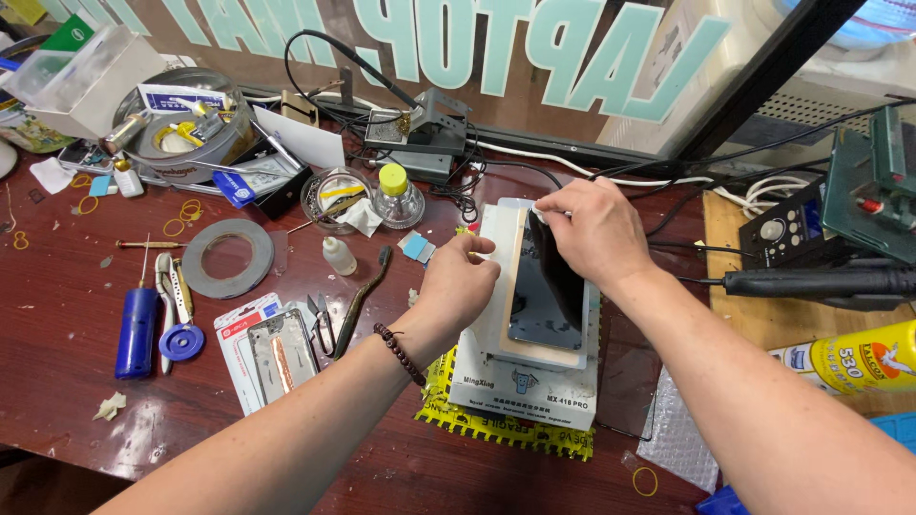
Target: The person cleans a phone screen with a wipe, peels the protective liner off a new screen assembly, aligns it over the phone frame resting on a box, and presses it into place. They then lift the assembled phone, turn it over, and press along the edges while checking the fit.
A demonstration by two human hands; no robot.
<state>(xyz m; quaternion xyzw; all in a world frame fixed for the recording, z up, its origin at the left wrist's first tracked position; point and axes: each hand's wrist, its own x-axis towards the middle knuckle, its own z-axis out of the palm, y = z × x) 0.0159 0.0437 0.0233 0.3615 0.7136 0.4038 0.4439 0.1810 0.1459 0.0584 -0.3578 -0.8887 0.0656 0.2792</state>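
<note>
Metal tin (172, 157): tubes, clutter | left hand (458, 281) steadies phone (546, 296) | right hand (592, 229) fingers pinch cloth (542, 216)

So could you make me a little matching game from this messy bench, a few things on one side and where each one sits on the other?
Things:
1. tape roll
2. blue cylinder tool
3. yellow spray can
4. dark phone screen

Places:
A. far right edge of the bench
B. on the white pad, under both hands
C. left side, beside the pliers
D. flat on the wood, left of the small white dropper bottle

Pairs: 1-D, 2-C, 3-A, 4-B
</note>
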